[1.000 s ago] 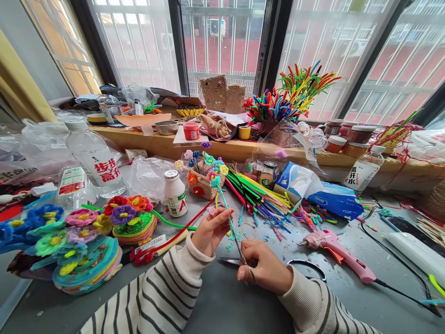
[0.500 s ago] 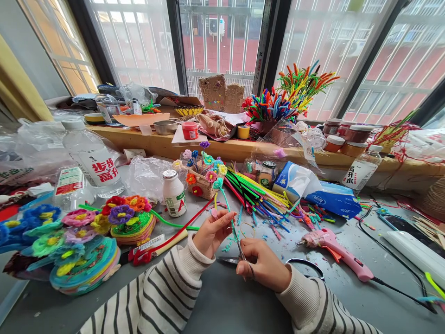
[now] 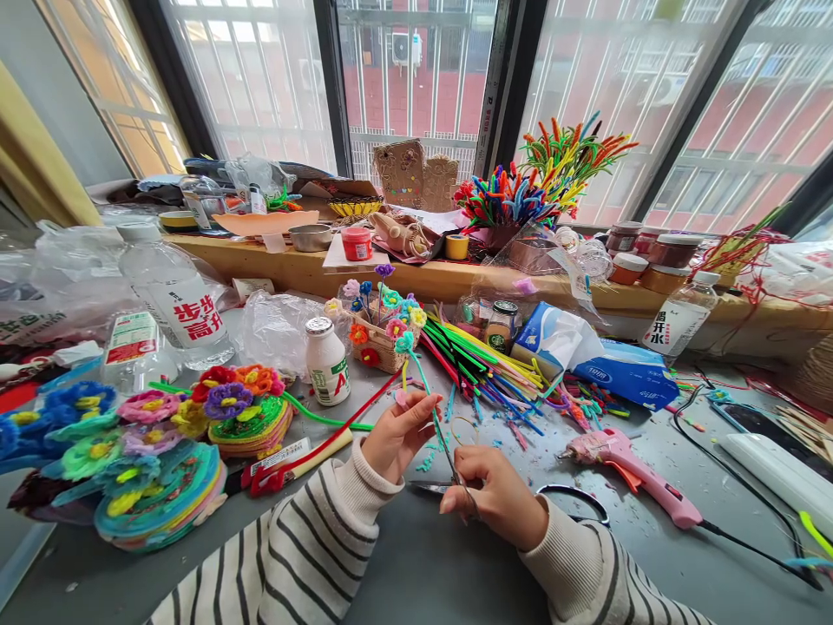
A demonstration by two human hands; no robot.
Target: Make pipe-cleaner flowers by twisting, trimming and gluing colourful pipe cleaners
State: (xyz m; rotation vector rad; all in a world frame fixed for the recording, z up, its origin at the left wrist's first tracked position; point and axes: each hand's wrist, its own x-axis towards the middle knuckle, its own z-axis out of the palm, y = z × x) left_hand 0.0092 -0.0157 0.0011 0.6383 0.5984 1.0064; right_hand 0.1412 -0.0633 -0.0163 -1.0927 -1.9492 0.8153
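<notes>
My left hand [image 3: 404,434] pinches the stem of a mint-green pipe-cleaner flower [image 3: 404,342], whose head stands up above the fingers. In my right hand [image 3: 491,490] is a pair of small metal scissors [image 3: 448,447]; the fingers are closed around its handles. The thin blades point up and left, against or very near the stem below the left fingertips. Whether they are touching it I cannot tell. Beneath the right hand lies a larger pair of scissors [image 3: 576,492] with a dark handle, its middle hidden by the hand.
A pink glue gun [image 3: 641,477] lies to the right with its cord. Behind the hands are a pipe-cleaner bundle [image 3: 478,356], a flower basket [image 3: 381,347] and a white bottle [image 3: 327,363]. Fuzzy flowers [image 3: 149,438] fill the left side; a blue tissue pack [image 3: 625,373] lies back right.
My right hand has shifted very slightly, and the small scissors' blades look closer together. My left hand still holds the flower in nearly the same place.
</notes>
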